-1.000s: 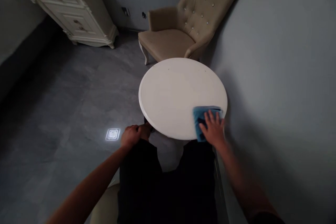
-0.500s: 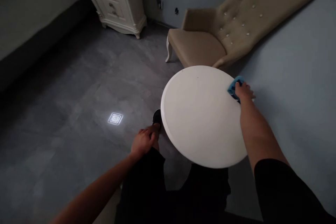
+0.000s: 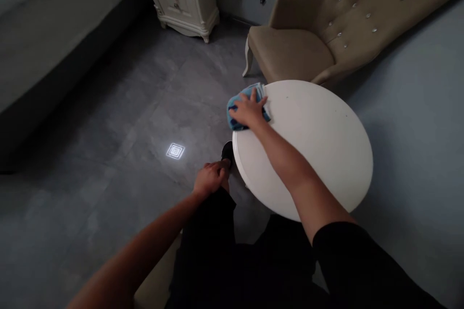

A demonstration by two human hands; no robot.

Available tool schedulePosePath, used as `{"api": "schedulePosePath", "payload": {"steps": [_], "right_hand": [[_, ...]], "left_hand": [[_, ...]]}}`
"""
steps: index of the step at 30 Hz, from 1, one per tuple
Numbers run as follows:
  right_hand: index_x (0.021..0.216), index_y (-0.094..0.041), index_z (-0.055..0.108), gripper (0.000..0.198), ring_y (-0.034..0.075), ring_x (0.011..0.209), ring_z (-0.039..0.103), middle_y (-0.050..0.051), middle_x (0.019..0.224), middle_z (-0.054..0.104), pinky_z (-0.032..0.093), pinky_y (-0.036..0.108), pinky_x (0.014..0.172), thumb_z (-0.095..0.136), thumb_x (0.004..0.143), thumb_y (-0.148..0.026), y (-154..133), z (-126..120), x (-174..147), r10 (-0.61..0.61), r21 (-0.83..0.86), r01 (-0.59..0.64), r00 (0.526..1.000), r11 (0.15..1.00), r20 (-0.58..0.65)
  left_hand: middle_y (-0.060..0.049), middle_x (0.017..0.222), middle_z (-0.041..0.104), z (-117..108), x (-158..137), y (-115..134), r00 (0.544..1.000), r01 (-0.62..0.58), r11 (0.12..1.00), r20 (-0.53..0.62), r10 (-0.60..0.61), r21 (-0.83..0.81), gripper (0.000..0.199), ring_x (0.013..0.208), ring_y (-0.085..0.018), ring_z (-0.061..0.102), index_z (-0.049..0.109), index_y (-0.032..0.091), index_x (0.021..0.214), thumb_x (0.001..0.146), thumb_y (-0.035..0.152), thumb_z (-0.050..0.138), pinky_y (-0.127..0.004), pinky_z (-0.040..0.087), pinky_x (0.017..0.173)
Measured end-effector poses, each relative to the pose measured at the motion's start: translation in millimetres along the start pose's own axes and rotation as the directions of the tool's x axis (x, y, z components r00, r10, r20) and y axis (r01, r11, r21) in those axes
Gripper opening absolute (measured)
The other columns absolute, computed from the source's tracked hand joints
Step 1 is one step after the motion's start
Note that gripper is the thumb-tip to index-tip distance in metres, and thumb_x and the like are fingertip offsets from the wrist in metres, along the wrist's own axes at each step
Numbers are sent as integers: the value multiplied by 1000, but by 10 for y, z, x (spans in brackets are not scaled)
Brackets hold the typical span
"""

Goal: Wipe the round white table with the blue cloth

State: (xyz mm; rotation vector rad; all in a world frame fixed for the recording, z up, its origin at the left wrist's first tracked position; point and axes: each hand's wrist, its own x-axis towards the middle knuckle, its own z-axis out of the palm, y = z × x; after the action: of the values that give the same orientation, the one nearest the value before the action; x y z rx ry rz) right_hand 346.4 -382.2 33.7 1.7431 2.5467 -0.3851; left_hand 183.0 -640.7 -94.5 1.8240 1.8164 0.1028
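Note:
My right hand (image 3: 248,108) presses a folded blue cloth (image 3: 234,123) with dark and white patches onto a round white table (image 3: 319,140). Its fingers are spread over the cloth, which lies at the table's far left edge and hangs slightly past the rim. The right forearm crosses above the tabletop. My left hand (image 3: 210,177) rests on my bent left knee, holding nothing, its fingers lying over the knee. A few small dark specks show on the far part of the tabletop.
A tan tufted armchair (image 3: 293,50) stands just behind the table. Beyond is a white carved cabinet (image 3: 181,0); a bed (image 3: 47,34) fills the upper left. A grey wall (image 3: 420,120) runs along the right. A bright diamond-shaped light patch (image 3: 176,151) lies on the grey floor (image 3: 119,120).
My right hand has swept the cloth from the table's right edge across to its far left edge. The left hand stays on the knee. The view has shifted slightly.

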Motion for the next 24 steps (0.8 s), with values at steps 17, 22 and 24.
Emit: {"api": "schedulePosePath", "payload": {"steps": [17, 22, 24], "right_hand": [[188, -58, 19, 89, 35, 184, 12, -8, 192, 33, 12, 76, 148, 41, 104, -73, 1366, 836, -4663, 432, -34, -435, 899, 900, -76], [186, -12, 43, 87, 48, 182, 25, 24, 192, 36, 32, 85, 138, 37, 109, -52, 2390, 747, -4535, 706, 189, -688, 628, 700, -328], [185, -6, 41, 86, 45, 180, 31, 30, 191, 35, 37, 74, 140, 39, 110, -48, 2822, 613, -4326, 766, 233, -738, 556, 633, -323]], "left_hand": [[-19, 128, 89, -12, -96, 160, 1000, 19, 979, -11, -18, 201, 53, 125, -37, 81, 93, 18, 114, 111, 42, 45, -43, 62, 113], [-17, 132, 88, -35, -46, 204, 999, -41, 979, 16, 38, 200, 54, 127, -37, 81, 93, 19, 120, 111, 39, 44, -45, 61, 119], [-16, 132, 89, -45, -22, 200, 998, -61, 979, 25, 57, 192, 53, 127, -37, 81, 93, 20, 121, 111, 38, 44, -46, 59, 122]]}}
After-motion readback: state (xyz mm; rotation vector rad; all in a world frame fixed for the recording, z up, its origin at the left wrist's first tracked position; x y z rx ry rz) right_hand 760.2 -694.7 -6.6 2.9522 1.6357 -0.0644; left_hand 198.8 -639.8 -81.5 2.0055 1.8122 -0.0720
